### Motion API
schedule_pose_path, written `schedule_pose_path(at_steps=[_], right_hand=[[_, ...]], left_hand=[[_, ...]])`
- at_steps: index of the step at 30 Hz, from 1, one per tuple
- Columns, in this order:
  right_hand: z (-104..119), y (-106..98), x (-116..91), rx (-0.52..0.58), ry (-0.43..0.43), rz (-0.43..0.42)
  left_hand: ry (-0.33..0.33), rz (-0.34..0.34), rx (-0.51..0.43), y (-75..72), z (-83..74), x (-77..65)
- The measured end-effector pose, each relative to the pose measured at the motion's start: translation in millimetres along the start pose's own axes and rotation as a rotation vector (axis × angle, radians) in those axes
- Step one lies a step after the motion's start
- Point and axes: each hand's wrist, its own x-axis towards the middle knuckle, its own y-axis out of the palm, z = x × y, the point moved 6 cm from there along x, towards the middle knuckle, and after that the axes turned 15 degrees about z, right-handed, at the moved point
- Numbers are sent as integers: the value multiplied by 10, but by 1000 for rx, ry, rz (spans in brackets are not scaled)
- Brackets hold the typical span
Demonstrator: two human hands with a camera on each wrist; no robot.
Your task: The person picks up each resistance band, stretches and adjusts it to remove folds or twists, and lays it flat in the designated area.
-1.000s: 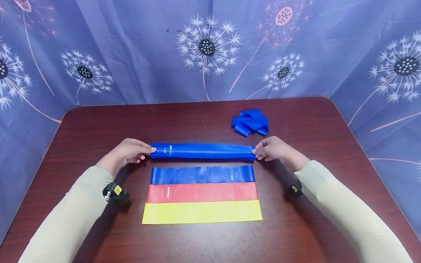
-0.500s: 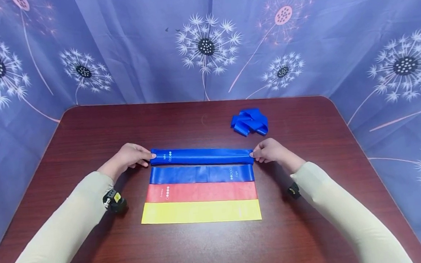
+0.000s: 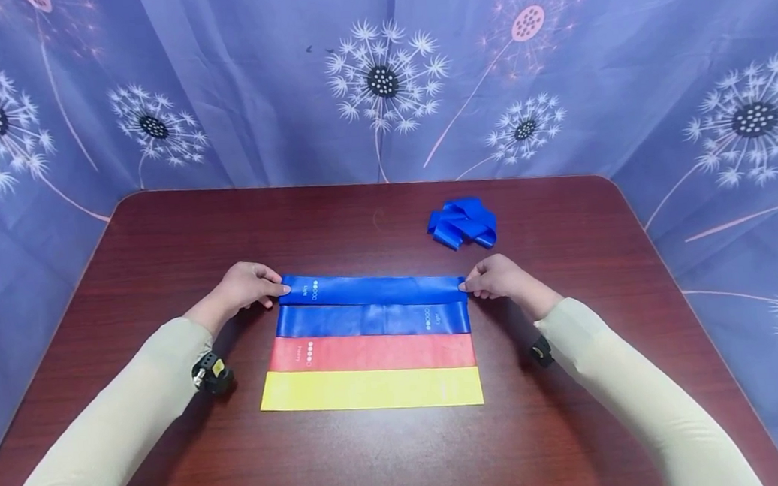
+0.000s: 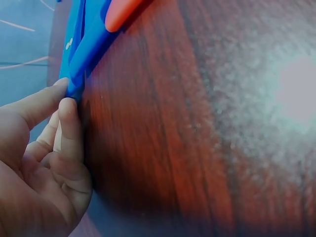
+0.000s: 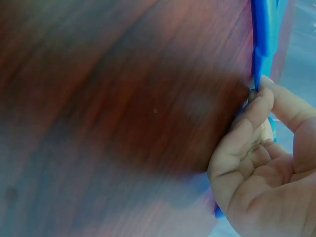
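A blue resistance band (image 3: 372, 288) marked "Light" lies flat across the table in the head view. My left hand (image 3: 246, 287) pinches its left end between thumb and fingers. At the opposite end my right hand (image 3: 498, 277) pinches the same band. Directly below it lies a second blue band (image 3: 354, 320), also marked "Light". Under that come a red band (image 3: 383, 352) marked "Heavy" and a yellow band (image 3: 372, 387), in parallel rows. Both wrist views show the pinched ends close up: the left hand (image 4: 49, 163) and the right hand (image 5: 269, 158) at the band's tips.
A crumpled blue band (image 3: 464, 223) lies at the back right of the dark red wooden table (image 3: 377, 462). A blue curtain (image 3: 248, 72) with dandelion prints hangs behind the table and along its sides.
Both hands have brought the upper blue band toward the near side, from above and apart to lying against the second blue band. It now looks flatter. The other bands have stayed put.
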Motion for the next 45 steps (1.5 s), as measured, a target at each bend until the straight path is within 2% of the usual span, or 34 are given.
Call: schedule_pose_path(at_steps=[13, 21, 30, 37, 45], right_hand=[[2, 7, 23, -8, 35, -20], [23, 17, 10, -51, 11, -30], [36, 20, -13, -83, -10, -57], [9, 15, -18, -60, -36, -52], [0, 5, -28, 2, -27, -20]], left_hand=[[33, 3, 50, 21, 4, -24], [21, 1, 86, 20, -3, -11], [13, 5, 116, 24, -94, -57], [13, 12, 118, 23, -76, -35], [23, 26, 94, 11, -70, -51]])
